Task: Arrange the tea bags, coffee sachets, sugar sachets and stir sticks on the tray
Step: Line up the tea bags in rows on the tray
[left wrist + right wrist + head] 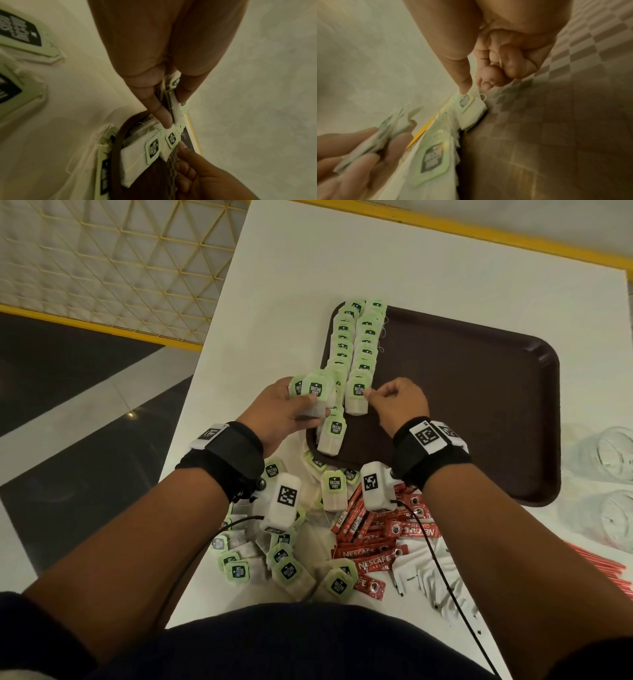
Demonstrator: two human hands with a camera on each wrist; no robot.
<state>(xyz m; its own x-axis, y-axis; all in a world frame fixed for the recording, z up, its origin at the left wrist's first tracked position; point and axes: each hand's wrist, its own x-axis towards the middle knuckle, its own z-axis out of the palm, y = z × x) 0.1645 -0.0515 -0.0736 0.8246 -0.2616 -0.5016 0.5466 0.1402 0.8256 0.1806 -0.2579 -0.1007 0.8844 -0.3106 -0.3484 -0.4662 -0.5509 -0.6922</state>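
White table, left hand gripping tea bags, right hand pinching one (tray row end)

Two rows of tea bags are laid along the left side of the tray, which is set on the table. Loose tea bags are heaped before the tray's near left corner, with coffee sachets to their right and sugar sachets further right. Stir sticks are placed at the far right.

"McCoy teas" on tea bag tags, "NESCAFE CLASSIC" on coffee sachets
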